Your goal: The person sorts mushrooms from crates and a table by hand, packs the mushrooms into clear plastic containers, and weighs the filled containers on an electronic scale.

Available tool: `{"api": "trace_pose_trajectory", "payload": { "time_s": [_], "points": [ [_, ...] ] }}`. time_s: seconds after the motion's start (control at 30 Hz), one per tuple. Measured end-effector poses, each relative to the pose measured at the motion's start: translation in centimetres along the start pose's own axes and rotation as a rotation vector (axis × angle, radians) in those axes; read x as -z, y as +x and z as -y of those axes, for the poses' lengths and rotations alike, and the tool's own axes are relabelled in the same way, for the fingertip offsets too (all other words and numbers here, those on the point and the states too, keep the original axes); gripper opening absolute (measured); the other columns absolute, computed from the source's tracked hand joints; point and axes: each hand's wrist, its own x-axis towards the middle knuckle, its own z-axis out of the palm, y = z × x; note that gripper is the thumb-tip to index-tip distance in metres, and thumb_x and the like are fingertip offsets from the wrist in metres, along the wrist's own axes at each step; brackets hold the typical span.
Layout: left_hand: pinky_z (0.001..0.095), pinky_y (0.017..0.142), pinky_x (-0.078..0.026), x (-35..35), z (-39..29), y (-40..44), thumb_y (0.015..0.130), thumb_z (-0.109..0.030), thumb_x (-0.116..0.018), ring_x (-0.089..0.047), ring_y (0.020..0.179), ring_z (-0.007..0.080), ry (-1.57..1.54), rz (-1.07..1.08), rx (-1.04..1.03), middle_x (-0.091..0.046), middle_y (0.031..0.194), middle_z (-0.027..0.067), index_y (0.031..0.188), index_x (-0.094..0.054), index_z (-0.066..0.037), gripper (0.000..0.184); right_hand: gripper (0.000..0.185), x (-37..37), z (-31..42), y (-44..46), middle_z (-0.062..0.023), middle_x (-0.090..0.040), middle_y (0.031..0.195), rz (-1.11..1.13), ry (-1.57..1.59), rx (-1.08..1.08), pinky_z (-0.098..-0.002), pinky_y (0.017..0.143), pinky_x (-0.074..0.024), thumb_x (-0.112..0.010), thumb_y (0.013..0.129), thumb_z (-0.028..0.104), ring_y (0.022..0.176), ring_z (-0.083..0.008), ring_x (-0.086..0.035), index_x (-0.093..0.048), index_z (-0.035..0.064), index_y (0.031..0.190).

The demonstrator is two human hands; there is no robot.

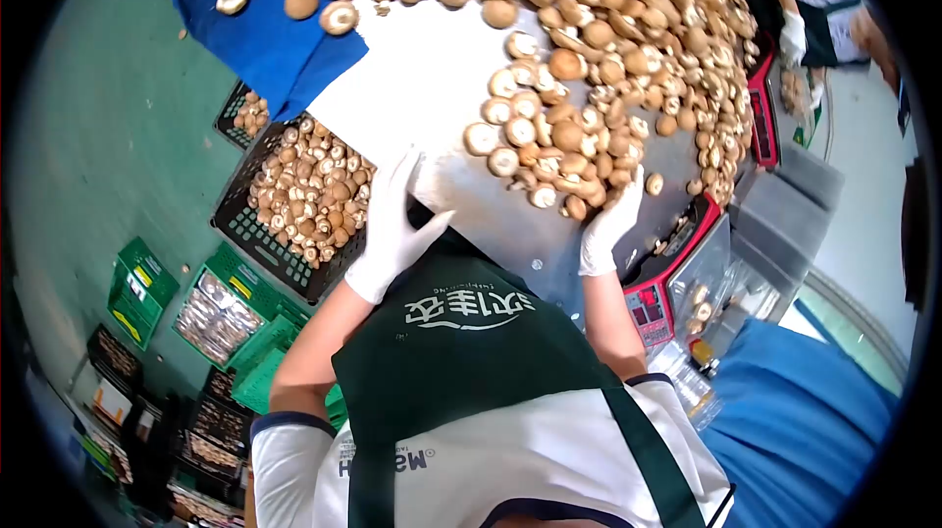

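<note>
Brown shiitake mushrooms (569, 135) lie in a broad heap on the metal table (491, 204), several with pale gills turned up. My left hand (395, 229), in a white glove, is at the table's near left edge, beside a black crate (285, 258) full of mushrooms. Its fingers are stretched and its thumb stands apart, with nothing held. My right hand (610, 229), also white-gloved, reaches to the near right edge of the heap. Its outstretched fingers touch the outer mushrooms; part of the fingertips is hidden among them.
A red scale (648, 307) with mushrooms on it stands right of my right hand. Blue cloth (334, 62) hangs over the far left edge. Green crates (142, 292) and a tray of packed goods (218, 317) sit on the floor. A co-worker's gloved hand (793, 37) is at far right.
</note>
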Motion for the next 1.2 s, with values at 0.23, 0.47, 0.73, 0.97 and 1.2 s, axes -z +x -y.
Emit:
{"api": "trace_pose_trajectory", "payload": {
  "time_s": [0.23, 0.47, 0.73, 0.97, 1.2],
  "points": [
    [0.0509, 0.114, -0.027, -9.2, -3.4, 4.7, 0.061, -0.038, -0.089, -0.027, 0.14, 0.0462, 0.059, 0.129, -0.086, -0.024, 0.153, 0.0288, 0.149, -0.024, 0.001, 0.116, 0.05, 0.2, 0.9, -2.4, -0.0196, -0.045, 0.144, 0.009, -0.002, -0.076, -0.0379, 0.112, -0.031, -0.049, 0.098, 0.015, 0.132, -0.0303, -0.044, -0.04, -0.0035, 0.143],
    [0.0466, 0.115, -0.029, -11.7, -3.6, 5.2, 0.065, -0.023, -0.088, -0.027, 0.142, 0.0431, 0.094, 0.116, -0.185, -0.023, 0.153, 0.0302, 0.15, -0.023, 0.002, 0.11, 0.065, -2.6, 1.0, -3.5, -0.0208, -0.044, 0.137, 0.144, 0.018, 0.008, -0.041, 0.107, -0.0348, -0.061, 0.087, 0.011, 0.124, -0.0344, -0.045, -0.035, 0.0012, 0.146],
    [0.0492, 0.114, -0.027, -11.1, -4.2, 5.0, 0.064, -0.024, -0.085, -0.025, 0.141, 0.0454, 0.036, 0.079, -0.031, -0.017, 0.153, 0.0331, 0.152, -0.018, -0.002, 0.113, 0.051, 0.7, -0.2, -1.4, -0.0211, -0.046, 0.134, 0.099, -0.034, 0.075, -0.0454, 0.11, -0.0322, -0.059, 0.087, 0.011, 0.127, -0.0369, -0.043, -0.047, -0.0027, 0.134],
    [0.051, 0.115, -0.023, -11.0, -3.6, 4.9, 0.065, -0.027, -0.085, -0.021, 0.142, 0.0461, 0.064, 0.09, -0.068, -0.018, 0.152, 0.0327, 0.152, -0.019, -0.002, 0.112, 0.05, 3.5, -4.4, 5.7, -0.0196, -0.048, 0.135, -0.309, -0.229, -0.019, -0.0424, 0.111, -0.0305, -0.058, 0.089, 0.009, 0.128, -0.0336, -0.043, -0.047, -0.0003, 0.137],
    [0.0501, 0.116, -0.022, -9.6, -2.3, 3.0, 0.058, -0.042, -0.09, -0.021, 0.143, 0.0436, 0.019, 0.218, -0.083, -0.014, 0.155, 0.0309, 0.152, -0.016, 0.002, 0.127, 0.041, -1.6, -1.5, 3.9, -0.0185, -0.055, 0.129, 0.014, -0.054, 0.065, -0.0418, 0.107, -0.0367, -0.056, 0.092, 0.01, 0.122, -0.0331, -0.049, -0.054, 0.003, 0.133]
  ]
}}
